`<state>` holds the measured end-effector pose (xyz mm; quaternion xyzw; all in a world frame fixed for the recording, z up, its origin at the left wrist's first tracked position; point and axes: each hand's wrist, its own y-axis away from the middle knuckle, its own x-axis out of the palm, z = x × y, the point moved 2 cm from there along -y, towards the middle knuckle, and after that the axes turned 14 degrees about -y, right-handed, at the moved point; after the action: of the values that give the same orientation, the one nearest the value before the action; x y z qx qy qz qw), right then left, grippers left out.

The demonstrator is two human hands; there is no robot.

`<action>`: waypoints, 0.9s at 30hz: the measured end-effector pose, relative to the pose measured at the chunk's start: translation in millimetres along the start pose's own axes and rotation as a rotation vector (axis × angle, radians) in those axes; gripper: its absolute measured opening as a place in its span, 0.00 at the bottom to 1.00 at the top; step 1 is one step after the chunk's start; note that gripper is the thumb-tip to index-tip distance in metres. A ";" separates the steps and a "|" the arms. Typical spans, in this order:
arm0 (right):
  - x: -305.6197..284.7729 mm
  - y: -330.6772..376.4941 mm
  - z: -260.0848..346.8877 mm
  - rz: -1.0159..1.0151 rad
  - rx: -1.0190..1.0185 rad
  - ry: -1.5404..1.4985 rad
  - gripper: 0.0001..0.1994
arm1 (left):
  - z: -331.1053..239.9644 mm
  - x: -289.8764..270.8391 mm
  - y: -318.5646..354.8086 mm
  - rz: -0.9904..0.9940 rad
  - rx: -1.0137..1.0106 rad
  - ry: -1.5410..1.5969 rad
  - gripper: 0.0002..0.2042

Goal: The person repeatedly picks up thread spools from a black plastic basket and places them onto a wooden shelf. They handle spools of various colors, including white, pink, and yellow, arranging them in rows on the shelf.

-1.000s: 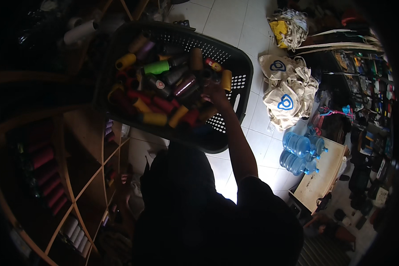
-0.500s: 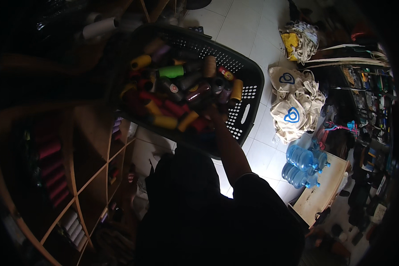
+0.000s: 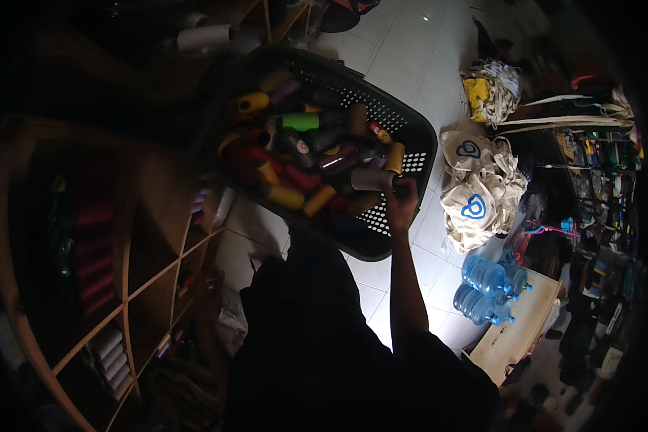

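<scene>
A dark perforated plastic basket [image 3: 426, 137] lies ahead of me, full of thread spools in several colours. Over its near right part, my right hand [image 3: 402, 200] grips a grey thread spool [image 3: 369, 179] by one end, with fingers closed round it. Close by in the basket are a yellow spool [image 3: 395, 157], a brown spool [image 3: 357, 119] and a green spool [image 3: 299, 122]. My left hand [image 3: 212, 279] hangs dimly at the left, near the wooden shelf; shadow hides how its fingers are set.
A wooden cubby shelf [image 3: 151, 288] with pink and white spools runs along the left. On the tiled floor [image 3: 396, 72] to the right are cream cloth bags [image 3: 475, 191]. Blue water bottles [image 3: 484, 275] stand by a pale wooden board [image 3: 515, 338]. A white roll [image 3: 205, 36] sits at the upper left.
My right hand has come up from among the spools toward the basket's right side, now with the grey thread spool in it. The view has shifted slightly.
</scene>
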<state>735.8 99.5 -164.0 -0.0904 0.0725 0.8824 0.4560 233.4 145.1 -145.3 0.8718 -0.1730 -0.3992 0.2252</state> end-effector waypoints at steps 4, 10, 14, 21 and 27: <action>32.6 14.3 81.8 0.261 -0.023 -0.595 0.22 | -82.6 -28.4 5.0 -0.078 -0.003 0.227 0.15; 131.5 87.0 173.3 0.747 0.140 -0.738 0.27 | -170.3 -75.3 43.1 -0.186 0.490 0.222 0.38; 189.9 159.1 206.3 1.029 0.173 -0.737 0.29 | -135.3 -88.6 66.9 -0.283 0.454 0.309 0.34; 251.6 291.9 215.7 1.561 0.119 -0.557 0.38 | -32.8 -107.9 136.3 -0.646 0.322 0.617 0.28; 277.1 394.1 211.2 1.617 0.115 -0.471 0.35 | 31.1 -108.3 153.8 -0.881 0.232 0.749 0.30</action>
<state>236.4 137.2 -3.1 0.1988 0.0628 0.9279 -0.3092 123.3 60.3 -14.8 0.9620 0.2543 -0.0986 -0.0129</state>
